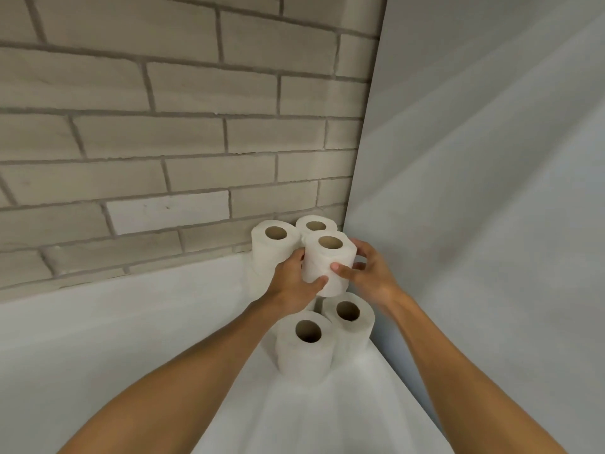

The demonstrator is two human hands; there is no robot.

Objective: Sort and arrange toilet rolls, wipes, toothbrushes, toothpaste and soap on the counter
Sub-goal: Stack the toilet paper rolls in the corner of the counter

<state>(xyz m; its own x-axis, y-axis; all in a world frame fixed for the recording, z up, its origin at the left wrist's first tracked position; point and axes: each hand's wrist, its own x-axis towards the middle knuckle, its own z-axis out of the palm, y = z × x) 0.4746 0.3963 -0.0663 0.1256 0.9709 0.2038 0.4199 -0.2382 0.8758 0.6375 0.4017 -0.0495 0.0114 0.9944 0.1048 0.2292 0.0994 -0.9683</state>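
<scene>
Here both hands, left hand [291, 283] and right hand [370, 273], grip one upright toilet roll [327, 267] mid-frame. Four other rolls [306, 348] stand around it on the white counter [98, 339].

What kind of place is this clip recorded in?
Likely a bathroom or washroom counter corner, perhaps a mock-up: white counter, pale brick-pattern wall, plain white side panel, and toilet rolls clustered in the corner.

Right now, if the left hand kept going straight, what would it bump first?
The left hand grips the held roll; beyond it, probably the corner roll, though depth is unclear.
</scene>
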